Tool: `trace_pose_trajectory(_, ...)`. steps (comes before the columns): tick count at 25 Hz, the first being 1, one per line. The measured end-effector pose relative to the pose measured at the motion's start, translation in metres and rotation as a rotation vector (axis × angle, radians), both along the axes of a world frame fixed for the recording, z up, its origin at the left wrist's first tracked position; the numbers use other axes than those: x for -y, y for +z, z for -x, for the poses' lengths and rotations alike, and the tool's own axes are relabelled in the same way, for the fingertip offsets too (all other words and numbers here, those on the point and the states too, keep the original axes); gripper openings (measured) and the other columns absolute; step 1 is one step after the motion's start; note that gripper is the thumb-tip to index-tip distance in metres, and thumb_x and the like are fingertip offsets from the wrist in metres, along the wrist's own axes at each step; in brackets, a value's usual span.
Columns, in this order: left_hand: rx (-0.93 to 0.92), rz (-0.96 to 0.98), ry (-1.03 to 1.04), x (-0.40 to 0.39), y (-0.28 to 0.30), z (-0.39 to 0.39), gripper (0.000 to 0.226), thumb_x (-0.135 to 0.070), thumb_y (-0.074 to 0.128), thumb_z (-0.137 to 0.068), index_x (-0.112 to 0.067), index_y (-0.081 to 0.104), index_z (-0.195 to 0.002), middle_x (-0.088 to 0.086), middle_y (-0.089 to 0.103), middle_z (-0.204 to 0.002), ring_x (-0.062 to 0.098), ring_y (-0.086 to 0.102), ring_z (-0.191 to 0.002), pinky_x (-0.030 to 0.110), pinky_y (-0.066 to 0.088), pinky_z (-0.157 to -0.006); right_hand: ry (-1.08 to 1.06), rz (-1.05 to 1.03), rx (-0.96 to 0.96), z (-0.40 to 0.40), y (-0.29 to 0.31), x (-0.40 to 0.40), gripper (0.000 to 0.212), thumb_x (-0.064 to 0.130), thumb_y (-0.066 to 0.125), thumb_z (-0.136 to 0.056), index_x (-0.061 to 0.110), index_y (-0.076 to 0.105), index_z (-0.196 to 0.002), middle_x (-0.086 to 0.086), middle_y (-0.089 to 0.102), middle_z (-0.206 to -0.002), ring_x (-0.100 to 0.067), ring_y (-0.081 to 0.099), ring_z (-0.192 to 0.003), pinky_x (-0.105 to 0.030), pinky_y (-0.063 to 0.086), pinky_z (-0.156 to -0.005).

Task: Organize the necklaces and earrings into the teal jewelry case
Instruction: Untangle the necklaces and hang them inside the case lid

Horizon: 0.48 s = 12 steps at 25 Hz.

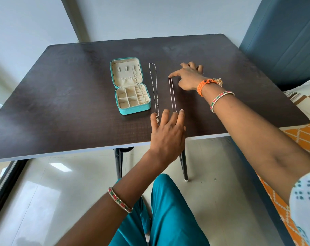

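Observation:
The teal jewelry case [132, 109] lies open on the dark table [62, 107], its cream lid up and divided tray toward me. A thin chain hangs from a lid hook into the tray [139, 87]. A beaded silver necklace [155, 89] with a small pendant lies stretched out right of the case. Further right a second thin necklace [172, 94] is pulled straight between my hands. My right hand [188, 77] presses its far end with the index fingertip. My left hand [167, 132] holds the near end down with spread fingertips.
The table's near white edge [97, 149] runs across the view, with black legs below. A blue wall panel [283, 41] stands at the right. An orange patterned cloth [303, 139] lies beside the table's right corner. My teal-clad legs are under the table.

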<state>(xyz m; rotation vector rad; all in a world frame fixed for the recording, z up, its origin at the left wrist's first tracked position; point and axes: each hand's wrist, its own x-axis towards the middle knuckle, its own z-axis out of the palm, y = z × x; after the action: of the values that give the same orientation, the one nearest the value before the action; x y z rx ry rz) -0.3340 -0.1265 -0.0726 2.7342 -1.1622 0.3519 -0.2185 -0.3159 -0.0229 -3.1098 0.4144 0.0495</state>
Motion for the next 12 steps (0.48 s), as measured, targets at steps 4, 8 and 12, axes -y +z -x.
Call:
trace_pose_trajectory(4, -0.075, -0.008, 0.022, 0.01, 0.0, 0.001, 0.053, -0.03, 0.033, -0.099, -0.011, 0.024, -0.147, 0.008, 0.046, -0.136, 0.03, 0.029, -0.137, 0.056, 0.016, -0.11, -0.006, -0.067, 0.002, -0.002, -0.003, 0.001, 0.071, -0.002, 0.035, -0.08, 0.043, 0.046, -0.134, -0.01, 0.028, -0.151, -0.03, 0.022, -0.133, -0.044, 0.024, -0.098)
trace_pose_trajectory(8, 0.04, 0.148, 0.057, 0.004, 0.005, -0.005, 0.046, -0.03, 0.046, -0.089, -0.012, 0.047, -0.132, 0.012, 0.05, -0.13, 0.031, 0.042, -0.127, 0.054, 0.028, -0.103, -0.017, -0.178, 0.154, -0.003, 0.0, -0.002, 0.059, 0.0, 0.042, -0.081, 0.036, 0.057, -0.125, -0.006, 0.037, -0.146, -0.028, 0.028, -0.133, -0.04, 0.024, -0.097)
trace_pose_trajectory(12, -0.007, 0.312, 0.235, -0.028, 0.021, -0.053, 0.044, -0.027, 0.038, -0.083, -0.013, 0.055, -0.122, 0.013, 0.049, -0.132, 0.032, 0.043, -0.123, 0.05, 0.029, -0.099, 0.091, -0.371, 0.36, 0.0, 0.01, -0.038, 0.042, 0.003, 0.044, -0.084, 0.023, 0.067, -0.113, -0.008, 0.059, -0.123, -0.024, 0.056, -0.107, -0.026, 0.036, -0.087)
